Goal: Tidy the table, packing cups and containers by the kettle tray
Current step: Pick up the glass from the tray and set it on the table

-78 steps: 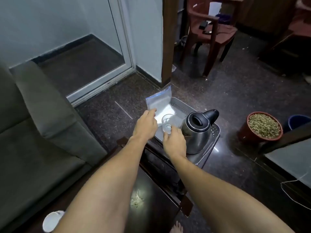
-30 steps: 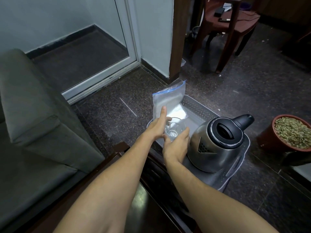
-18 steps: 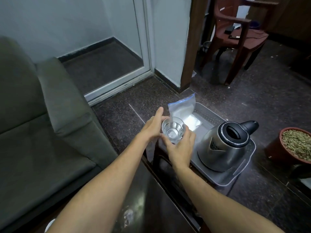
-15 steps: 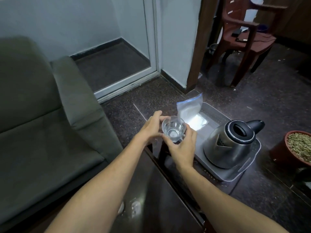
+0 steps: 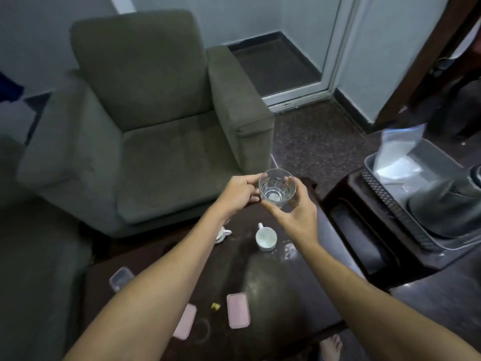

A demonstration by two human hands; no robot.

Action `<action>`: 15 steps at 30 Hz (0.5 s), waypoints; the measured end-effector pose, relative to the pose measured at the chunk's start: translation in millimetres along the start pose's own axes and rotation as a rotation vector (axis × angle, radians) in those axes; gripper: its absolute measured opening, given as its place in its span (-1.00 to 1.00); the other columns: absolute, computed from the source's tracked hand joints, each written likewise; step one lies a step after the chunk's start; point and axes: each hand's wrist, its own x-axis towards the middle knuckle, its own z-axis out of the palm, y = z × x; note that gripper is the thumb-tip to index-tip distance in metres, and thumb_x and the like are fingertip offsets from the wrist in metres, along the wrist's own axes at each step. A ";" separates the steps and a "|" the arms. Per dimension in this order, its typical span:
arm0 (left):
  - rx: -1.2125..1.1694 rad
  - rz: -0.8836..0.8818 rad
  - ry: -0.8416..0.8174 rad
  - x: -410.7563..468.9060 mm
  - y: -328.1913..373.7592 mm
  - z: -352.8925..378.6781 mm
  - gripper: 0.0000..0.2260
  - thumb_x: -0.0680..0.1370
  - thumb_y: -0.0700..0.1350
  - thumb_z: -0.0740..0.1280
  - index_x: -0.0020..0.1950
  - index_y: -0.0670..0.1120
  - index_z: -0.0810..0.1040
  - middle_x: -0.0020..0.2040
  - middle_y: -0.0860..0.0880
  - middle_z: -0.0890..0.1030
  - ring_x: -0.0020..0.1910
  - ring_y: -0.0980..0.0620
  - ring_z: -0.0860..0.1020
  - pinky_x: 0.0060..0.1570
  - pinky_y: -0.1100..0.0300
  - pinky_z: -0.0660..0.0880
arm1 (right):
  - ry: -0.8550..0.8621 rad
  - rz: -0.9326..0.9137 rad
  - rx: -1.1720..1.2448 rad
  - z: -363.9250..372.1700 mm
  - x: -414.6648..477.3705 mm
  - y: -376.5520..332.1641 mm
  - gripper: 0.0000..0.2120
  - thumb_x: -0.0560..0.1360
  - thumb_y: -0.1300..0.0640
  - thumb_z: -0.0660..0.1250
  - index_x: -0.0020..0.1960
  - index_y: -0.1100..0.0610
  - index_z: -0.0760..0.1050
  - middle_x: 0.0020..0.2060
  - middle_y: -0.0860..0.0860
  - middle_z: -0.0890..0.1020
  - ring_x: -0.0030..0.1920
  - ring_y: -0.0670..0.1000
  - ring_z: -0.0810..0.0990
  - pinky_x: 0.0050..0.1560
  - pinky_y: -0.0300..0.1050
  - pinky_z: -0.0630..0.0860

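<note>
Left hand (image 5: 238,192) and right hand (image 5: 299,217) are gripping the clear glass (image 5: 277,187), fingers (image 5: 247,181) curling round it. White cup (image 5: 265,238) is sitting on the surface (image 5: 273,282) beneath the fingers.

Grey-green armchair (image 5: 161,142), white-framed glass door (image 5: 335,43) to its right, dark speckled floor (image 5: 312,136) between them

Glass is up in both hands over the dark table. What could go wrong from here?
1. The glass is held mostly by the fingertips of the left hand and right hand; it could slip and break on the table.
2. The white cup sits just below; lowering the glass there may knock it.
3. On the tray, the kettle and plastic bag leave little free room.
</note>
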 end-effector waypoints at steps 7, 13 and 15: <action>0.007 0.006 0.084 -49.4 -57.8 -65.5 -0.53 0.57 -0.44 0.14 0.39 -0.13 0.56 0.30 0.01 0.63 0.08 0.12 0.58 0.09 0.23 0.53 | -0.118 -0.012 -0.043 63.2 -55.5 -13.0 -0.31 0.24 -0.35 0.56 0.29 -0.37 0.35 0.16 -0.46 0.55 0.19 -0.32 0.56 0.17 -0.21 0.54; -0.095 -0.018 0.109 -76.4 -113.3 -92.1 -0.56 0.58 -0.44 0.15 0.33 -0.11 0.61 0.15 -0.04 0.65 0.03 0.08 0.57 0.09 0.17 0.52 | -0.252 -0.022 -0.059 96.7 -91.3 -7.2 -0.34 0.25 -0.42 0.54 0.26 -0.40 0.34 0.15 -0.41 0.58 0.14 -0.32 0.59 0.06 -0.52 0.42; -0.086 -0.041 0.125 -81.6 -132.5 -96.7 -0.53 0.58 -0.44 0.14 0.37 -0.09 0.58 0.19 -0.01 0.64 -0.05 0.27 0.60 0.01 0.34 0.53 | -0.305 -0.031 -0.068 105.7 -100.8 0.3 -0.37 0.28 -0.35 0.56 0.25 -0.40 0.33 0.16 -0.42 0.56 0.14 -0.33 0.58 0.06 -0.56 0.39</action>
